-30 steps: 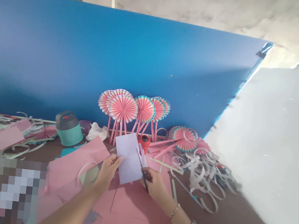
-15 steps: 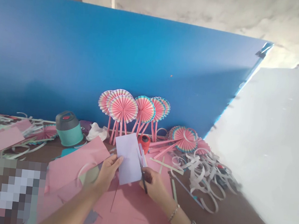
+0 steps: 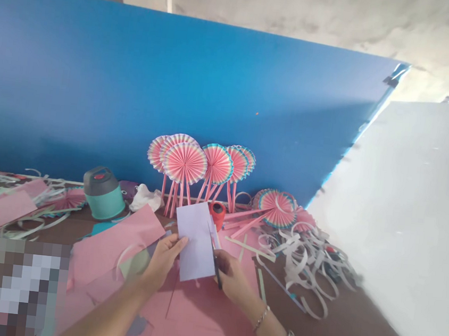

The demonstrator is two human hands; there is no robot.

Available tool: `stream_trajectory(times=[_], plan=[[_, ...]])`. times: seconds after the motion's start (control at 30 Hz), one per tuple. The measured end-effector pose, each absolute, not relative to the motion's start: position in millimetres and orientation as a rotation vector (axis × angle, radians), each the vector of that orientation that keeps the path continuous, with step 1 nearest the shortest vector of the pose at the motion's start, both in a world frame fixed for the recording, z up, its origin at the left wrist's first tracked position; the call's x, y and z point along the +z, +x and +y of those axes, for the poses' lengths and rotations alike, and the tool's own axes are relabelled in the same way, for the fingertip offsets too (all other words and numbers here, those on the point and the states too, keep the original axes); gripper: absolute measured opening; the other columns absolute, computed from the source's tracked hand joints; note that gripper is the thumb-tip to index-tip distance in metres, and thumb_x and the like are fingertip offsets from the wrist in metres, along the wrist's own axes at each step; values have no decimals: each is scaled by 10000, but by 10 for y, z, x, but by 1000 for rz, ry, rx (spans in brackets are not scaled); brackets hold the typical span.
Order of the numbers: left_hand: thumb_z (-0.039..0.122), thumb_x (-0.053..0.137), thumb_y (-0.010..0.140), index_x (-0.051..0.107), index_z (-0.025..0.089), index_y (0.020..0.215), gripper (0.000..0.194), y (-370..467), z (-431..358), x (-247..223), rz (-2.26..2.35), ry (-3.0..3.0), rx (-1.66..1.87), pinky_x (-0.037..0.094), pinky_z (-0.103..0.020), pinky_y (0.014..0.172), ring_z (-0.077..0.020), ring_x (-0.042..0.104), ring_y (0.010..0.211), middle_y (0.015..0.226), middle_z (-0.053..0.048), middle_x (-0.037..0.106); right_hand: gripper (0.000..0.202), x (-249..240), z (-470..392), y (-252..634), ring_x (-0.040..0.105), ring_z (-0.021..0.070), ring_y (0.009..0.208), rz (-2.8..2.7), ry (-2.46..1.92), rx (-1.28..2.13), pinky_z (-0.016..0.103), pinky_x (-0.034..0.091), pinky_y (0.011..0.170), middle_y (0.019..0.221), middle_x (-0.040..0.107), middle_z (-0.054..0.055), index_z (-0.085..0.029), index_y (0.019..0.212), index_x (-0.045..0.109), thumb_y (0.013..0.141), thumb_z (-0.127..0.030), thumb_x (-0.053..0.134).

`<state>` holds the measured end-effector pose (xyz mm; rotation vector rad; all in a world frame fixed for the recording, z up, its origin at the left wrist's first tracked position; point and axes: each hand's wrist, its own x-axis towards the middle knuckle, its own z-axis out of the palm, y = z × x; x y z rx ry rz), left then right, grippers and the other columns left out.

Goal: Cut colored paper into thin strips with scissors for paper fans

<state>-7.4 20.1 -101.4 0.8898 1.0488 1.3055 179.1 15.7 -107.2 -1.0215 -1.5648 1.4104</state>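
Note:
A pale lilac sheet of paper (image 3: pixel 196 242) is pinched at its left edge by my left hand (image 3: pixel 166 255). My right hand (image 3: pixel 233 276) is closed on dark-handled scissors (image 3: pixel 218 274) at the sheet's right edge, the blades partly hidden by the paper. A narrow pale strip shows along that edge beside the blades. Pink paper (image 3: pixel 204 321) lies beneath both hands. Just behind the sheet stands a red spool (image 3: pixel 217 214).
Pink pleated paper fans (image 3: pixel 185 164) stand against the blue panel (image 3: pixel 217 82); more fans (image 3: pixel 280 208) lie to their right. A teal container (image 3: pixel 104 201) stands at the left. Curled paper strips (image 3: pixel 306 262) are heaped at the right.
My left hand and the lilac sheet have shifted slightly right and the sheet has turned a little. The scissors' blades are now more hidden by the sheet; my right hand has barely moved.

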Motion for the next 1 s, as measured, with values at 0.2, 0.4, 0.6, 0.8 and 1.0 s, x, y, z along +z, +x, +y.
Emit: stream_trajectory(times=[0.2, 0.4, 0.6, 0.8, 1.0], plan=[[435, 732, 634, 698, 144, 870, 376, -65, 179, -969, 1046, 841, 1263, 504, -285, 573, -209, 664, 641, 748, -69, 731, 180, -1053, 156, 1777, 423, 102, 519, -1510, -1030, 1442, 213, 322, 471, 558, 463, -45, -162, 851, 573, 707, -271, 574], [465, 723, 638, 686, 131, 892, 421, -72, 177, -955, 1088, 846, 1269, 495, -282, 554, -207, 659, 629, 758, -74, 730, 229, -1032, 159, 1797, 449, 113, 597, -1513, -991, 1469, 224, 345, 531, 633, 515, -18, -151, 840, 595, 667, -284, 667], [467, 724, 642, 691, 130, 831, 388, -59, 167, -968, 1052, 890, 1259, 503, -298, 590, -208, 654, 634, 712, -71, 718, 288, -1009, 161, 1794, 373, 79, 535, -1472, -980, 1532, 209, 277, 474, 621, 494, -26, -147, 822, 591, 655, -350, 708], [458, 710, 661, 668, 134, 778, 346, -60, 170, -986, 1088, 923, 1289, 477, -252, 528, -168, 619, 581, 669, -46, 691, 368, -948, 154, 1801, 351, 56, 483, -1406, -969, 1585, 197, 255, 448, 557, 454, -60, -149, 800, 574, 627, -433, 733], [505, 694, 656, 649, 122, 819, 419, -112, 219, -1046, 1161, 889, 1380, 423, -218, 415, -129, 554, 464, 576, -9, 630, 492, -874, 135, 1868, 472, 85, 430, -1340, -970, 1727, 196, 305, 405, 536, 548, -32, -131, 920, 559, 656, -521, 704]])
